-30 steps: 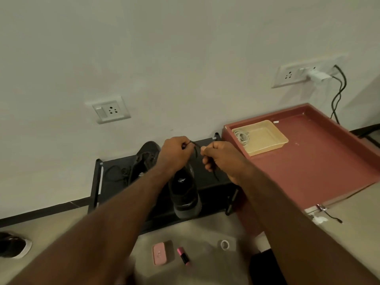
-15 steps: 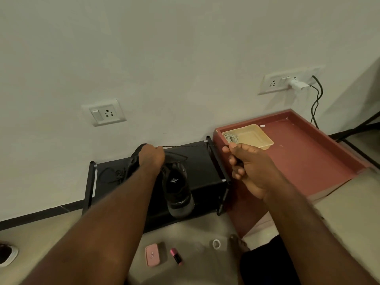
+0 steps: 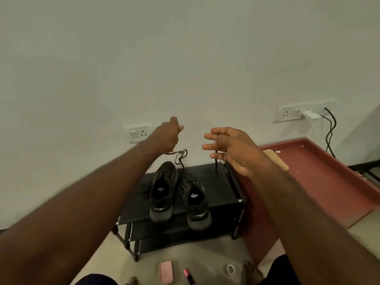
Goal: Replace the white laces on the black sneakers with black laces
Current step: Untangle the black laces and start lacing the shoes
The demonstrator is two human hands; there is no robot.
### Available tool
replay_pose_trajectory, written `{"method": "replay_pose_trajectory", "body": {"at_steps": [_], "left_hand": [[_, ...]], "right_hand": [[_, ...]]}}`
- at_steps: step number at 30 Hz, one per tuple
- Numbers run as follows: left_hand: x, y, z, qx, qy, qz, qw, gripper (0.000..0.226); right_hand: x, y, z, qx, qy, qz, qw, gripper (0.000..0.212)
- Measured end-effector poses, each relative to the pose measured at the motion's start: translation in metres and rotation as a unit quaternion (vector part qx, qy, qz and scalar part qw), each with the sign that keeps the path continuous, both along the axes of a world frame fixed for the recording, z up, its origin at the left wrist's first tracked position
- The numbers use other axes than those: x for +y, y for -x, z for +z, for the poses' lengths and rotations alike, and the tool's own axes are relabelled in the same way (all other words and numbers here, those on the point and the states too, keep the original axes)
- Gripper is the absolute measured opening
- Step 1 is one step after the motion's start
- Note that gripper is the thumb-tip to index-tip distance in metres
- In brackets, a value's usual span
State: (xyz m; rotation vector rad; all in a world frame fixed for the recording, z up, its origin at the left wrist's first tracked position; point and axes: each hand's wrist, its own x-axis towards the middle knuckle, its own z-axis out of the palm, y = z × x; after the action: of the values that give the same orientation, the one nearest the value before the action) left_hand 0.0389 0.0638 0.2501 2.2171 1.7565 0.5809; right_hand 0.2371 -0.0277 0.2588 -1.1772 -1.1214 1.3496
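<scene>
Our right hand (image 3: 232,149), centre-right of the frame, is spread, one end of the black lace (image 3: 216,161) draped through its fingers. Our left hand (image 3: 168,136) seems to pinch the other end above the black sneakers (image 3: 195,202) on the shoe rack (image 3: 218,188). We should close the right fingers and pull both ends level before the lace slips.

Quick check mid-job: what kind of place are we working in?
Probably a room in a home, at floor level by a plain wall: a low black shoe rack holds the black sneakers, a charger sits in a wall socket, and a pink tube lies on the floor.
</scene>
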Motion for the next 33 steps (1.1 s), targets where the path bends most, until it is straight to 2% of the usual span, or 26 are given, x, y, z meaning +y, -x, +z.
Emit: {"method": "replay_pose_trajectory", "body": {"at_steps": [3, 6, 9, 15, 17, 19, 20, 21, 23, 26, 30, 33], "left_hand": [[-0.007, 0.007, 0.054, -0.099, -0.085, 0.062, 0.99, 0.024], [-0.012, 0.007, 0.104, -0.275, -0.042, 0.101, 0.955, 0.019], [-0.018, 0.002, 0.142, -0.364, -0.016, 0.103, 0.926, 0.012], [-0.033, -0.008, 0.16, -0.348, -0.011, 0.009, 0.937, 0.018], [-0.03, -0.008, 0.154, -0.262, -0.037, 0.004, 0.964, 0.014], [-0.026, -0.006, 0.149, -0.137, -0.07, 0.015, 0.988, 0.029], [-0.025, -0.004, 0.145, -0.102, -0.079, 0.022, 0.991, 0.029], [-0.025, -0.003, 0.142, -0.105, -0.066, 0.021, 0.992, 0.023], [-0.026, -0.001, 0.136, -0.166, -0.019, 0.007, 0.986, 0.009], [-0.027, 0.001, 0.124, -0.231, 0.004, 0.004, 0.973, 0.016], [-0.023, -0.003, 0.098, -0.294, 0.041, -0.037, 0.954, 0.035], [-0.02, -0.01, 0.072, -0.339, 0.078, -0.068, 0.935, 0.035]], "right_hand": [[0.008, 0.013, 0.037, -0.084, -0.058, 0.007, 0.995, 0.017], [0.014, 0.027, 0.078, -0.13, -0.112, -0.01, 0.985, 0.016], [0.021, 0.04, 0.109, -0.149, -0.146, -0.046, 0.977, 0.015], [0.036, 0.055, 0.126, -0.182, -0.149, -0.061, 0.97, 0.019], [0.039, 0.057, 0.124, -0.159, -0.137, -0.059, 0.976, 0.018], [0.042, 0.058, 0.123, -0.139, -0.134, -0.056, 0.98, 0.019], [0.043, 0.059, 0.122, -0.134, -0.135, -0.054, 0.98, 0.02], [0.044, 0.059, 0.122, -0.132, -0.138, -0.054, 0.98, 0.021], [0.045, 0.059, 0.119, -0.133, -0.144, -0.057, 0.979, 0.018], [0.046, 0.057, 0.109, -0.134, -0.149, -0.062, 0.978, 0.012], [0.052, 0.055, 0.082, -0.16, -0.159, -0.04, 0.973, 0.014], [0.059, 0.053, 0.058, -0.167, -0.158, -0.031, 0.973, 0.013]]}}
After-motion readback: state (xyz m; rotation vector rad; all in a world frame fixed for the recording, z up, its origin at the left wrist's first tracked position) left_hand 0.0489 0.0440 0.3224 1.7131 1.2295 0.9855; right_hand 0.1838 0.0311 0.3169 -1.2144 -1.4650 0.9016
